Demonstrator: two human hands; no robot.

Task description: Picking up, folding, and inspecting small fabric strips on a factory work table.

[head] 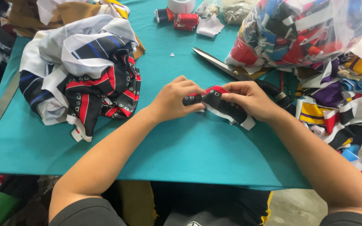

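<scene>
Your left hand [176, 99] and right hand [248, 99] both pinch 1 small black, red and white fabric strip [223, 105] just above the teal table [189, 146]. Keep its edges aligned and fingertips close; scissors [227, 67] lie just beyond.

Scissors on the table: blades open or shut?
Shut. The scissors lie flat on the teal table, blades together in one point; handles partly hidden by fabric.

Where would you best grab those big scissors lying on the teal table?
Probably by the dark handles, coming from the right. The scissors lie flat, with bare pointed blades aimed up-left; the handles sit just behind the right hand, partly tucked against the fabric pile.
</scene>
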